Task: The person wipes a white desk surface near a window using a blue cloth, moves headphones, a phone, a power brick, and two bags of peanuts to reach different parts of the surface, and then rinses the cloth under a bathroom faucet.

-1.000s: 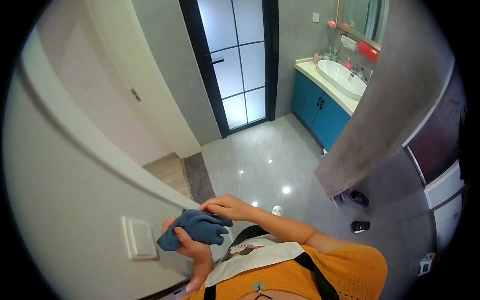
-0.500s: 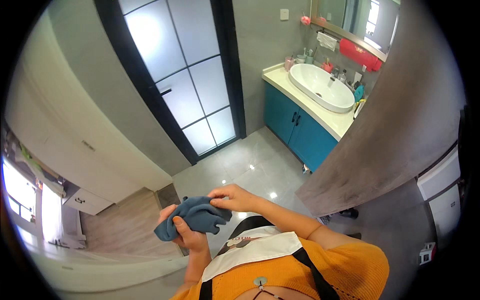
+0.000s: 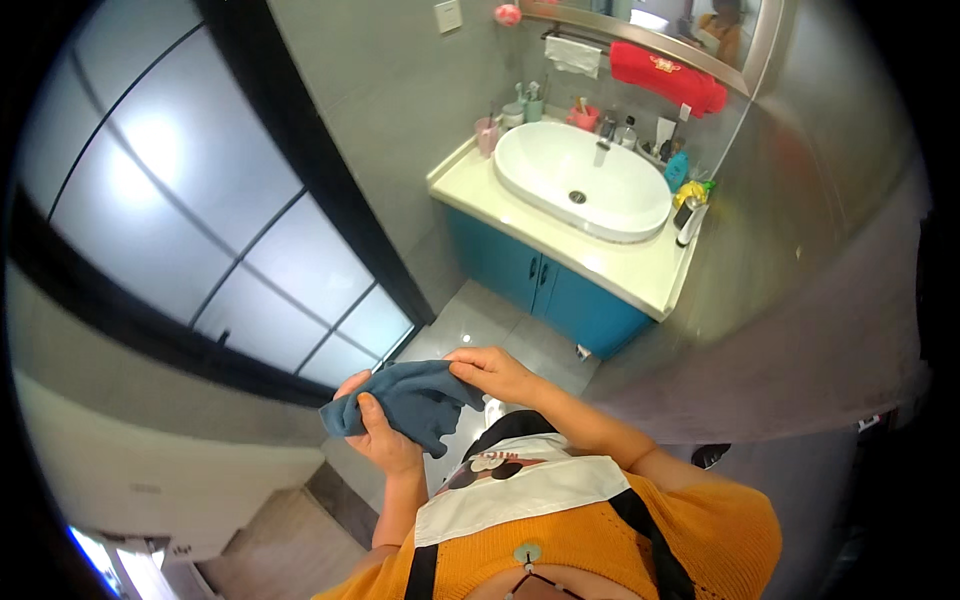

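Note:
A blue-grey cloth [image 3: 415,395] is stretched between my two hands in front of my apron. My left hand [image 3: 385,435] grips its bunched left end, thumb on top and fingers behind. With thumb and fingers, my right hand [image 3: 495,375] pinches the upper right edge. The cloth's lower right part hangs down in loose folds. Ahead of me stands a white oval washbasin [image 3: 590,190] on a cream counter [image 3: 470,185], apart from both hands.
Below the counter is a blue cabinet [image 3: 500,255]. Cups, bottles and a yellow item surround the basin. A red towel [image 3: 665,80] and a white cloth [image 3: 573,57] hang beneath the mirror [image 3: 690,22]. A black-framed frosted-glass door [image 3: 180,130] is on the left, a grey wall [image 3: 800,230] on the right.
My view has turned and come closer to the washbasin, with the door shifting left. The cloth is spread wider, and its loose part hangs lower. Both hands keep their hold.

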Tool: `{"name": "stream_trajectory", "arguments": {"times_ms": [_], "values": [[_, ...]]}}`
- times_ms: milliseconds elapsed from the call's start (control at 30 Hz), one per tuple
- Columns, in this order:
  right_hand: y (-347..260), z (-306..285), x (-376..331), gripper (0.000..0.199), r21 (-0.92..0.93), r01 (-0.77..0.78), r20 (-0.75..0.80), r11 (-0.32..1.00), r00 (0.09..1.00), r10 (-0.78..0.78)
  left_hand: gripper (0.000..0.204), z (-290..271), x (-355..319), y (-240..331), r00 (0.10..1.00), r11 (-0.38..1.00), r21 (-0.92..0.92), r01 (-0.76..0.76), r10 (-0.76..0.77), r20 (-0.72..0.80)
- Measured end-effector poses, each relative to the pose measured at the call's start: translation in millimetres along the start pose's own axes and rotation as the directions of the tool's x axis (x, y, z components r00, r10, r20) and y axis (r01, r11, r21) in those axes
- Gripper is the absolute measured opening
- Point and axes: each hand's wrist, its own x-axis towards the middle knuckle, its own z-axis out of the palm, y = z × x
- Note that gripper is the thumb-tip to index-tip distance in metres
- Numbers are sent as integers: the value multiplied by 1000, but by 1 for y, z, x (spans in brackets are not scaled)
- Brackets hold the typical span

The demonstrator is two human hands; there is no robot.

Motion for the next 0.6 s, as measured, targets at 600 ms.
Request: {"name": "stream_trajectory", "arguments": {"times_ms": [600], "values": [[78, -397, 138, 18, -14, -159, -742, 987, 664, 96, 29, 328, 206, -290, 723, 928, 208, 308, -371, 584]]}}
